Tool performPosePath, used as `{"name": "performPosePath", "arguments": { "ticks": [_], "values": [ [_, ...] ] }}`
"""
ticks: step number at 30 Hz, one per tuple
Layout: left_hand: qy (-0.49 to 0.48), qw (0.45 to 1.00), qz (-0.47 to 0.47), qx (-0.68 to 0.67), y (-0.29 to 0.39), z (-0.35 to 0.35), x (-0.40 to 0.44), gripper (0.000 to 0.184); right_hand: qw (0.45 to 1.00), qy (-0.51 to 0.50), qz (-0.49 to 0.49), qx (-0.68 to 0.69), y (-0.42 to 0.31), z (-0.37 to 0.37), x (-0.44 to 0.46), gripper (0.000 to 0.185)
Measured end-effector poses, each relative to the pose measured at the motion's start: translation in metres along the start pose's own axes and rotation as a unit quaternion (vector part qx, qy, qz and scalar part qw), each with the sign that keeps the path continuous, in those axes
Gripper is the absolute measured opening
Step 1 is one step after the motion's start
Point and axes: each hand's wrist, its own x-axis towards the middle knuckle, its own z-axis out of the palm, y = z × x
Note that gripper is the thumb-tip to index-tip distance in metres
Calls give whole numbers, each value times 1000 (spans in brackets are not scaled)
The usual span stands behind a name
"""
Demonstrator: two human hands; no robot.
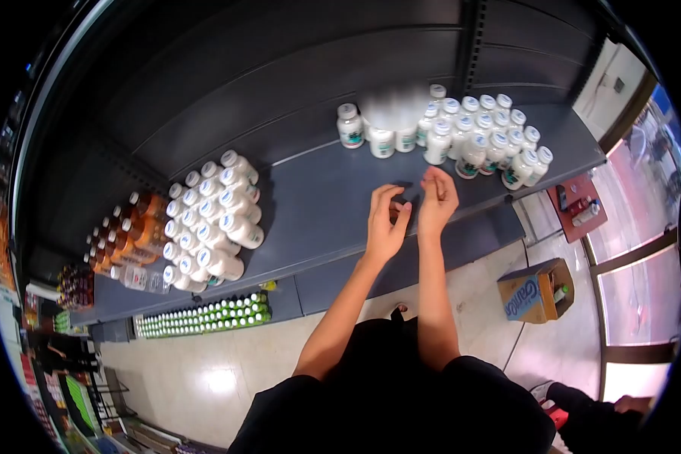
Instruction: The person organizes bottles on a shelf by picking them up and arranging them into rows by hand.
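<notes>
Over the front of the grey shelf, my left hand is held with its fingers bent and the thumb apart, and nothing shows in it. Close beside it, my right hand has its fingers curled together; whether they pinch something small is hidden. Just beyond the right hand stands a white bottle with a white cap, the front one of a group of white bottles with green-marked labels. More white bottles stand to its left, their upper parts smeared by a blur. Neither hand touches a bottle.
On the shelf's left is a block of white bottles, with orange-brown drink bottles behind. Green bottles with white caps line the lower level. An open cardboard box sits on the floor at right. Another person's dark-clothed leg shows lower right.
</notes>
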Motion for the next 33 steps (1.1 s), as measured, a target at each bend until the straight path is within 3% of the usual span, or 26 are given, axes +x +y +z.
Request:
{"name": "performPosePath", "arguments": {
  "ticks": [4, 8, 12, 15, 19, 22, 29, 33],
  "values": [
    [-71, 997, 2, 16, -2, 42, 27, 38, 989, 123, -82, -19, -6, -57, 48, 19],
    [-116, 993, 20, -7, -9, 82, 70, 43, 988, 79, -44, -128, -3, -101, 85, 37],
    [-150, 986, 34, 60, -22, 114, 101, 57, 989, 64, -4, -130, 2, -99, 100, 44],
    [-148, 989, -25, 17, -22, 130, 101, 57, 983, 46, 13, -175, 9, -97, 103, 46],
    [-139, 990, -28, 12, -25, 134, 102, 60, 975, -1, 17, -224, 4, -94, 96, 57],
    [-115, 993, -20, -23, -19, 132, 98, 60, 982, 0, -26, -188, 8, -90, 89, 60],
    [-58, 995, -74, 46, 16, 89, 88, 60, 993, -34, 66, -94, -8, -73, 61, 57],
    [17, 997, -67, 33, 24, 45, 75, 57, 990, -125, 50, -44, -18, -49, 44, 58]
  ]
}}
